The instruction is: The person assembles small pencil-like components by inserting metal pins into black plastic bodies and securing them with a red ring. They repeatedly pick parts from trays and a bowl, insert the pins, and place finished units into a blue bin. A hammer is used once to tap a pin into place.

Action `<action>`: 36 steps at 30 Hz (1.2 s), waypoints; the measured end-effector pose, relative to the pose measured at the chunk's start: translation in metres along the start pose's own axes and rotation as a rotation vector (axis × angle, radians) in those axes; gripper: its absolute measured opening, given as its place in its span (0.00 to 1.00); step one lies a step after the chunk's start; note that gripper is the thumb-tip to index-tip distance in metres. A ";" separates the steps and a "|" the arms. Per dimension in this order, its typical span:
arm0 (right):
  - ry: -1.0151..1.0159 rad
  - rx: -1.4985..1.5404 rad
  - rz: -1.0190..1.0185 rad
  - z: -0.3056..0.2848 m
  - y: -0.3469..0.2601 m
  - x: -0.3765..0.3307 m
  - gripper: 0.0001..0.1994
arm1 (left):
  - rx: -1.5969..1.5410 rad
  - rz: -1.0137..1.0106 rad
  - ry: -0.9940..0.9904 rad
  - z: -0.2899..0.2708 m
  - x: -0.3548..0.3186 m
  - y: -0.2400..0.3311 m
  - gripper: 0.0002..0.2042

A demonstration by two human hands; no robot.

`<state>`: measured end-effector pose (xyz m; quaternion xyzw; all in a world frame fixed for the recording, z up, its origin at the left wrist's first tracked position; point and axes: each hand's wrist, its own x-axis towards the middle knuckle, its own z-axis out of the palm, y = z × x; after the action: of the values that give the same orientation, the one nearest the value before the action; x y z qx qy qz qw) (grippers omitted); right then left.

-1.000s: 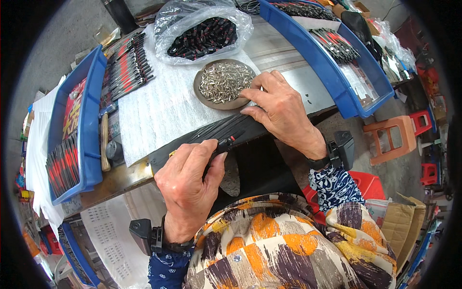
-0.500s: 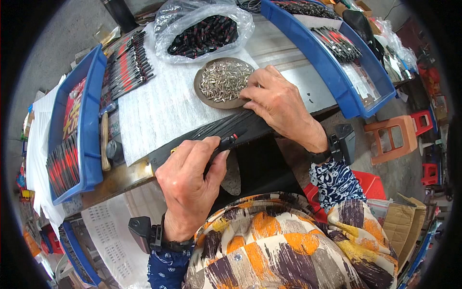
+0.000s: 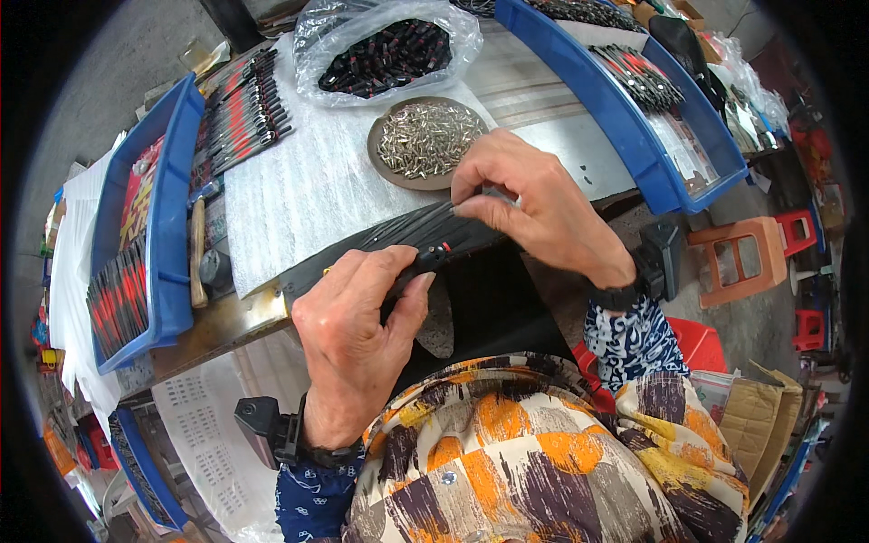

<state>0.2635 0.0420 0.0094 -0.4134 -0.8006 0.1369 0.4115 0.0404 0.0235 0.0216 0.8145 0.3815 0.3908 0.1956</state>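
My left hand (image 3: 358,317) is closed around a small black plastic part (image 3: 429,260) with a red mark at its tip, held above the table's front edge. To its right, my right hand (image 3: 539,204) is pinched, thumb against fingers; what lies between them is too small to make out. That hand hovers just to the near right of a round brown dish (image 3: 374,152) heaped with small silvery metal pins (image 3: 425,136). Behind the dish, an open clear plastic bag (image 3: 312,86) holds many black parts with red marks (image 3: 389,59).
White foam sheeting (image 3: 290,199) covers the tabletop. A blue tray (image 3: 172,226) with black-and-red tools stands left, beside a hammer (image 3: 197,253) and a row of similar tools (image 3: 240,113). Another blue tray (image 3: 625,149) is at right. Stools (image 3: 738,262) stand beyond.
My right hand has drawn back from the pins in the dish, toward me and slightly right, its fingers pinched. The left hand keeps its hold on the black part, almost still.
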 end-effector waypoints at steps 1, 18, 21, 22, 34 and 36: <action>0.015 0.014 0.000 0.000 -0.007 -0.003 0.07 | 0.013 -0.001 0.000 0.001 0.000 0.000 0.11; 0.151 -0.153 -0.222 0.009 -0.046 -0.014 0.10 | 0.003 0.040 -0.018 0.001 -0.004 0.010 0.11; 0.135 -0.211 -0.250 0.009 -0.048 -0.014 0.11 | 0.026 0.045 -0.021 0.000 -0.005 0.011 0.11; 0.131 -0.241 -0.262 0.009 -0.050 -0.014 0.12 | 0.035 0.045 -0.023 -0.001 -0.006 0.012 0.11; 0.155 -0.324 -0.357 0.011 -0.062 -0.021 0.16 | 0.086 0.111 0.001 -0.001 -0.008 0.014 0.12; 0.186 -0.314 -0.371 0.013 -0.059 -0.023 0.17 | 0.093 0.120 0.008 -0.001 -0.008 0.014 0.12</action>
<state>0.2279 -0.0110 0.0219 -0.3291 -0.8328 -0.1055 0.4324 0.0432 0.0085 0.0272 0.8427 0.3505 0.3867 0.1323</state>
